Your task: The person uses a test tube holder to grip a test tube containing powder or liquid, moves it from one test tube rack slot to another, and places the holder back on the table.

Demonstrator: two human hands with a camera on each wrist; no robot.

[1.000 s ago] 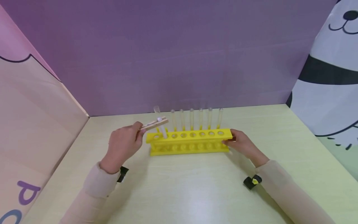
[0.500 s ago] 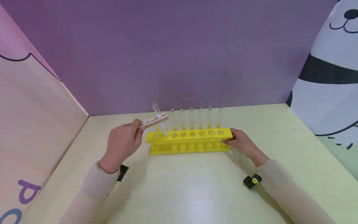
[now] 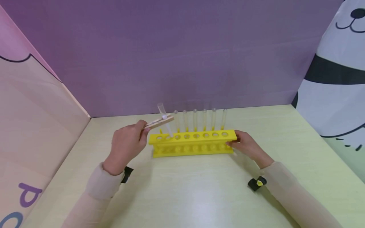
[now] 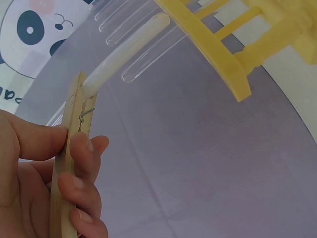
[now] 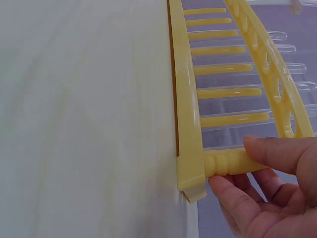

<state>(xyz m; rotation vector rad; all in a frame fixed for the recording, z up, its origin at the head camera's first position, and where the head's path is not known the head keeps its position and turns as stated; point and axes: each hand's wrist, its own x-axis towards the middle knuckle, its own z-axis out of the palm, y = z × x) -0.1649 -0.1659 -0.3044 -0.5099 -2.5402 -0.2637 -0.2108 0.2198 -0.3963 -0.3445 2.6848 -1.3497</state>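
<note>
My left hand point(image 3: 126, 144) grips a wooden test tube holder point(image 3: 159, 123) by its handle, fingers wrapped round it in the left wrist view. Clamped in its tip is a tilted test tube point(image 4: 126, 54) with white contents in its lower part. The tube's rounded end is at the top plate of the yellow test tube rack point(image 3: 196, 137), near the second hole from the left; whether it touches cannot be told. At the rack's right end, my right hand point(image 5: 282, 193) pinches the end post point(image 5: 230, 162) between thumb and fingers.
Several clear test tubes point(image 3: 195, 120) stand upside down on the yellow pegs point(image 5: 228, 93) along the rack's back. The pale table point(image 3: 182, 190) reaches to a purple backdrop point(image 3: 182, 57), with printed panels on both sides.
My left hand has raised the holder and tube a little, then moved them slightly right. The right hand and rack stay in place.
</note>
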